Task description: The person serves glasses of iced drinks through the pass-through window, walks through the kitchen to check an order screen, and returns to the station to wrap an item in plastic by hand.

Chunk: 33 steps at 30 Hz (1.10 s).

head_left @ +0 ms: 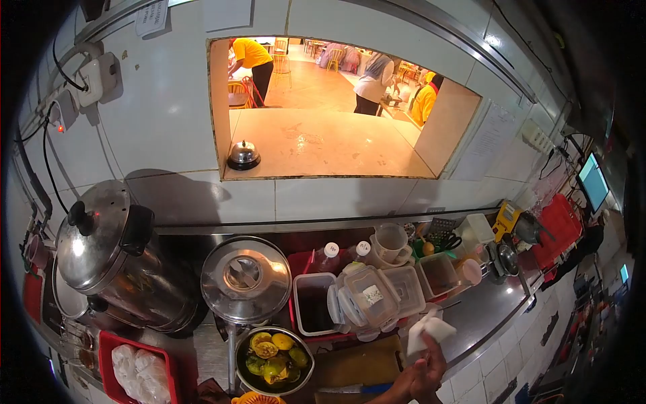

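At the bottom right, my right hand (433, 367) is raised with a finger against a crumpled white tissue or cloth (434, 329), which it holds. My left hand (403, 385) touches it from the left, its fingers bunched together; what they hold, if anything, is hidden. Left of the hands lies a cutting board (360, 364), with a blue-handled knife (375, 388) along its near edge. A metal bowl (307, 378) of yellow-green cut fruit (276, 367) stands beside the board. Part of an orange ribbed item (258, 398) shows below the bowl.
Behind the board are clear plastic containers (370, 296), bottles (330, 250) and a lidded pot (246, 277). At left stand a large metal urn (148, 283) and a red tray (173, 377) with white bags. A bell (243, 155) sits in the serving window; people are beyond.
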Each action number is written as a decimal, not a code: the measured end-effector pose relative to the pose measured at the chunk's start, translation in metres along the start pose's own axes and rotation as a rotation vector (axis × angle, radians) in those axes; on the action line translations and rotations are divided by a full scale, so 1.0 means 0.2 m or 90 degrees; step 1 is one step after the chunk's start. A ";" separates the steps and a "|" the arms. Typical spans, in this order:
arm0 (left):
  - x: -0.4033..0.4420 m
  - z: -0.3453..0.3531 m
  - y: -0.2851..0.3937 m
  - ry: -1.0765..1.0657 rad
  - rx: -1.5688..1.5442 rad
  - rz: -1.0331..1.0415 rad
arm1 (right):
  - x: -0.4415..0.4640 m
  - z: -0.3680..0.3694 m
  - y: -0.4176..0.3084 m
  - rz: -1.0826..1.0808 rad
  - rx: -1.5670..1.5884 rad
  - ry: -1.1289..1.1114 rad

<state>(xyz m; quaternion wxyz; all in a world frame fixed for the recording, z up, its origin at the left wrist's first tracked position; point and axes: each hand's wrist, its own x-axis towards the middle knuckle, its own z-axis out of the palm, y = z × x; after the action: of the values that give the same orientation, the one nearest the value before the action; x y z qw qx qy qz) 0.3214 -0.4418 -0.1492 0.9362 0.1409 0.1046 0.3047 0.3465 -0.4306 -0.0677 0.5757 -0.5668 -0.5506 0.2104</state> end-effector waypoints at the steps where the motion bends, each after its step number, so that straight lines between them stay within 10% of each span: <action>1: -0.01 0.03 0.03 0.053 0.041 0.006 | 0.01 0.02 -0.03 0.000 0.000 0.000; 33: -0.11 0.15 0.20 -0.094 -0.045 0.110 | 0.04 0.03 -0.04 0.077 0.021 -0.020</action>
<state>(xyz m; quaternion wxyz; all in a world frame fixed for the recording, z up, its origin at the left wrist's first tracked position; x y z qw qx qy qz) 0.2902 -0.4289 -0.1061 0.9160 0.1381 0.0117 0.3764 0.3399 -0.4229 -0.0593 0.5622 -0.5859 -0.5212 0.2626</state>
